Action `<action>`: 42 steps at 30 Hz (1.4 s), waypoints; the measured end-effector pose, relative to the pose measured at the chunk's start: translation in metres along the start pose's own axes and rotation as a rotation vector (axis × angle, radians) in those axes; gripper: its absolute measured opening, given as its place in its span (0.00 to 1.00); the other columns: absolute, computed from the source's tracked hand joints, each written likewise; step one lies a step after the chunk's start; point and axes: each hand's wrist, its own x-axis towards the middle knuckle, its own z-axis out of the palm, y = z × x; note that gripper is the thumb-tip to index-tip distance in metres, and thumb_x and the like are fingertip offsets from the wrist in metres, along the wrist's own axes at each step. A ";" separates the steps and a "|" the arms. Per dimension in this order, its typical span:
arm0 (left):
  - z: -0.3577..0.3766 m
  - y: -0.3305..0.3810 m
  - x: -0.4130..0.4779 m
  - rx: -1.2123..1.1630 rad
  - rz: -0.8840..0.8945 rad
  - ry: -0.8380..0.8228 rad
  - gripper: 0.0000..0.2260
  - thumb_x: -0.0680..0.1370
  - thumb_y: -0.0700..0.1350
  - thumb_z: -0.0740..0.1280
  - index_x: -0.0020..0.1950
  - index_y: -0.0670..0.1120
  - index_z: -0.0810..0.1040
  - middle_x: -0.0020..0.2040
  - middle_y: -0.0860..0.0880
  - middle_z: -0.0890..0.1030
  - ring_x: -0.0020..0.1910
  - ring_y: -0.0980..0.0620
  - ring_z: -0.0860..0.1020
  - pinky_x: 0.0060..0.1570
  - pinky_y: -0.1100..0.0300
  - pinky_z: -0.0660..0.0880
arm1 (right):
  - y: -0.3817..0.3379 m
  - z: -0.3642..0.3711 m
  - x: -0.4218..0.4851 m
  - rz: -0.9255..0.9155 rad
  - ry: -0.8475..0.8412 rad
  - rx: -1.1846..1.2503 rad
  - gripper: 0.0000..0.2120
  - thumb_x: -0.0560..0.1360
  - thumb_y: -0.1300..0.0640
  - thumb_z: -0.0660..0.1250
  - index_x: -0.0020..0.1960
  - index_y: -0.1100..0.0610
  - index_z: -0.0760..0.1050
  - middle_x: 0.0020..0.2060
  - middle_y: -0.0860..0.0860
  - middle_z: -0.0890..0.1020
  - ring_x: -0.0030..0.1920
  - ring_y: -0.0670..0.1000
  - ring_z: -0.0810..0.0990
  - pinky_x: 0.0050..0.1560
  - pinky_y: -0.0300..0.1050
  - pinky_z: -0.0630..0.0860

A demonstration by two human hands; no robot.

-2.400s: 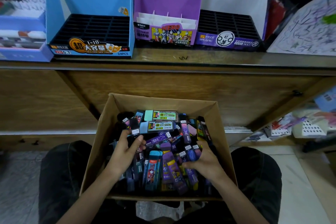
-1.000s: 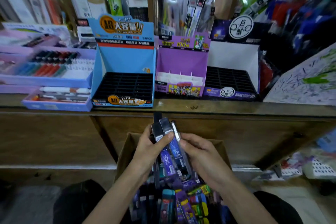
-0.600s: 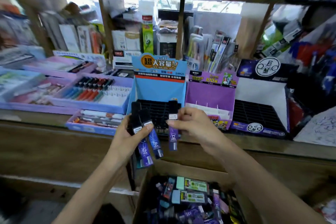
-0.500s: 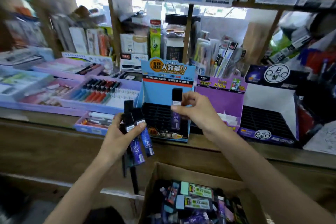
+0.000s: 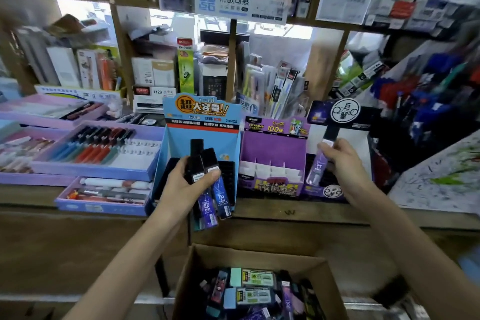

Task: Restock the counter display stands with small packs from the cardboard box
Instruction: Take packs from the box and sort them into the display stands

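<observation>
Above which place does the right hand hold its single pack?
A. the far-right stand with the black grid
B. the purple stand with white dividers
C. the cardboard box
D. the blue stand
A: the right hand pinches the purple pack just above the black grid of the far-right stand, beyond the purple stand.

dark stand (image 5: 333, 191) slots unblocked, white backboard (image 5: 365, 139) behind

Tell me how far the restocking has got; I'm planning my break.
Barely started: visible slots in the blue stand, purple stand and white-backed stand look empty. In hand: right hand holds one purple pack over that stand; left hand grips several dark packs. Left: the cardboard box is heaped.
</observation>
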 end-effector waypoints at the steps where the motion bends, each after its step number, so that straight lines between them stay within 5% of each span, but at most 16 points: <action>1: 0.006 -0.001 0.002 0.010 -0.004 0.000 0.21 0.60 0.55 0.74 0.50 0.55 0.75 0.43 0.53 0.84 0.43 0.54 0.83 0.39 0.61 0.79 | 0.008 -0.001 0.002 0.033 -0.009 -0.008 0.04 0.80 0.55 0.59 0.48 0.51 0.71 0.46 0.47 0.78 0.49 0.47 0.77 0.54 0.44 0.71; 5: 0.023 -0.006 0.006 0.044 -0.011 -0.019 0.22 0.58 0.58 0.74 0.49 0.57 0.75 0.42 0.56 0.84 0.43 0.54 0.83 0.42 0.58 0.78 | 0.028 0.012 0.015 0.109 -0.016 -0.027 0.03 0.81 0.54 0.56 0.52 0.51 0.68 0.50 0.51 0.76 0.53 0.50 0.74 0.59 0.50 0.69; 13: 0.036 -0.016 0.012 0.083 -0.038 -0.023 0.21 0.62 0.54 0.74 0.52 0.55 0.74 0.45 0.51 0.84 0.44 0.53 0.83 0.42 0.58 0.78 | 0.048 0.001 0.033 -0.003 -0.143 -0.070 0.06 0.82 0.53 0.55 0.58 0.50 0.66 0.53 0.39 0.75 0.53 0.39 0.73 0.47 0.31 0.67; 17: 0.039 -0.019 0.011 0.114 -0.024 -0.035 0.20 0.62 0.54 0.73 0.52 0.55 0.74 0.44 0.52 0.84 0.44 0.54 0.83 0.41 0.58 0.79 | 0.064 -0.021 0.034 -0.013 0.002 -0.052 0.12 0.82 0.52 0.53 0.62 0.55 0.66 0.60 0.44 0.75 0.63 0.46 0.71 0.56 0.40 0.65; 24: 0.058 -0.019 0.010 0.111 -0.018 -0.082 0.19 0.63 0.53 0.73 0.52 0.57 0.73 0.45 0.54 0.83 0.43 0.56 0.83 0.34 0.64 0.78 | 0.069 -0.029 0.014 -0.070 -0.140 -0.515 0.12 0.81 0.46 0.49 0.53 0.55 0.61 0.62 0.48 0.77 0.46 0.50 0.80 0.41 0.47 0.69; 27: 0.068 -0.019 0.009 0.116 -0.009 -0.096 0.19 0.63 0.53 0.73 0.52 0.58 0.73 0.43 0.59 0.83 0.42 0.60 0.82 0.32 0.68 0.76 | 0.074 -0.038 0.000 -0.095 -0.220 -0.485 0.06 0.81 0.47 0.51 0.49 0.48 0.62 0.60 0.42 0.76 0.37 0.40 0.78 0.40 0.41 0.68; 30: 0.079 -0.020 0.009 0.117 -0.012 -0.120 0.18 0.63 0.54 0.72 0.51 0.58 0.73 0.42 0.64 0.82 0.41 0.61 0.82 0.32 0.70 0.76 | 0.067 -0.050 0.000 -0.025 -0.269 -0.216 0.02 0.81 0.52 0.57 0.49 0.48 0.67 0.54 0.44 0.78 0.45 0.36 0.76 0.47 0.35 0.71; 34: 0.088 -0.019 0.012 0.102 -0.017 -0.120 0.17 0.64 0.53 0.72 0.51 0.58 0.73 0.44 0.57 0.82 0.41 0.60 0.82 0.32 0.70 0.76 | 0.038 -0.058 0.039 -0.178 0.006 -0.087 0.10 0.77 0.58 0.65 0.38 0.50 0.69 0.31 0.37 0.75 0.34 0.38 0.72 0.42 0.34 0.68; 38: 0.094 -0.017 0.014 0.065 -0.039 -0.116 0.18 0.63 0.53 0.72 0.52 0.56 0.74 0.42 0.59 0.83 0.41 0.58 0.83 0.32 0.68 0.76 | 0.030 -0.043 0.073 -0.261 -0.009 -0.226 0.13 0.73 0.62 0.70 0.35 0.50 0.70 0.30 0.43 0.74 0.31 0.40 0.70 0.34 0.32 0.68; 42: 0.095 -0.020 0.012 0.061 -0.043 -0.111 0.18 0.63 0.52 0.72 0.51 0.55 0.74 0.43 0.55 0.82 0.41 0.59 0.82 0.32 0.69 0.76 | 0.045 -0.031 0.082 -0.232 -0.091 -0.291 0.02 0.72 0.62 0.71 0.43 0.58 0.78 0.38 0.54 0.82 0.39 0.48 0.78 0.45 0.46 0.75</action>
